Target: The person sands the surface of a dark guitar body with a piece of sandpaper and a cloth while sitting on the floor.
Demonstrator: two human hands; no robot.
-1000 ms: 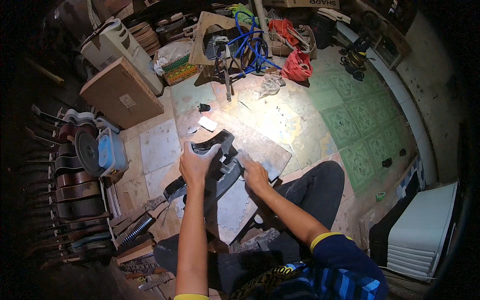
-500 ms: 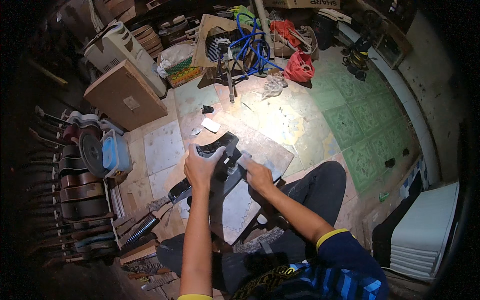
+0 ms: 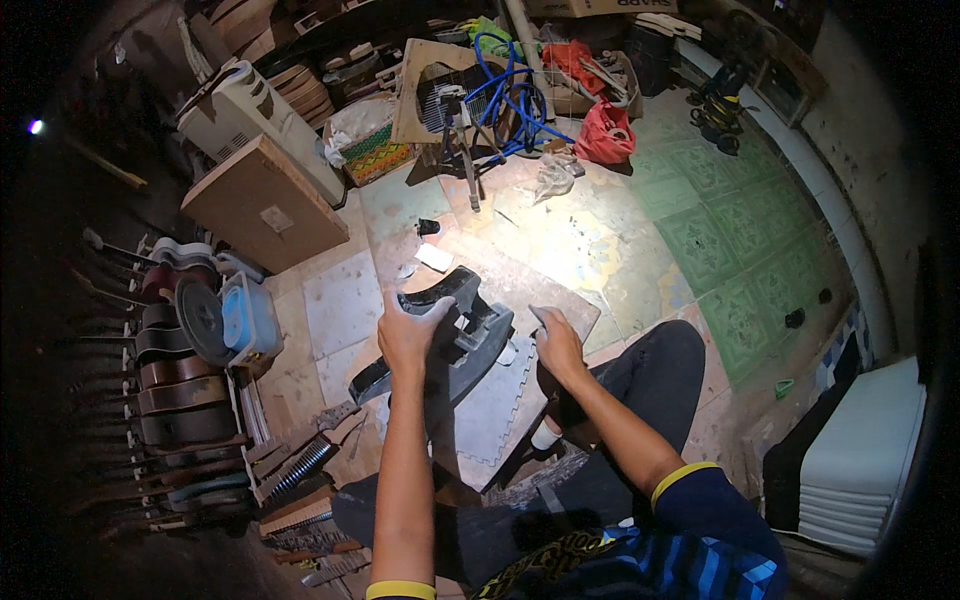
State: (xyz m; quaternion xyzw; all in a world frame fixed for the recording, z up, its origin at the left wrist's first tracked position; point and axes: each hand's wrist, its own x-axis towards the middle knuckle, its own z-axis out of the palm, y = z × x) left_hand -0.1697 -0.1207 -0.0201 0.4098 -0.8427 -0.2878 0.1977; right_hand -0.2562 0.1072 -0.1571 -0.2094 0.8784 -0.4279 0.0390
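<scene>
My left hand (image 3: 405, 335) grips the upper edge of a black, curved piece (image 3: 465, 365) with rectangular cut-outs, which looks like a small guitar body. It is tilted over the board, glossy on its far rim and duller with pale dust on the near face. My right hand (image 3: 560, 347) is off to the right, apart from the piece. Its fingers are closed around a small, flat, greyish thing (image 3: 538, 316), too small to name. A white mat (image 3: 490, 425) with a jigsaw edge lies under the piece, on a wooden board (image 3: 560, 288).
A white paper piece (image 3: 434, 257) and a small black cup (image 3: 428, 227) lie beyond the board. Guitars (image 3: 180, 400) stand in a row at left, by a clear tub (image 3: 262, 320). A blue hose (image 3: 520, 100) and red bag (image 3: 605, 133) are at the back; a white chair (image 3: 860, 470) is at right.
My right hand has pulled away from the black piece toward the right, uncovering its cut-out side. My left hand keeps its hold. The whole view has shifted slightly.
</scene>
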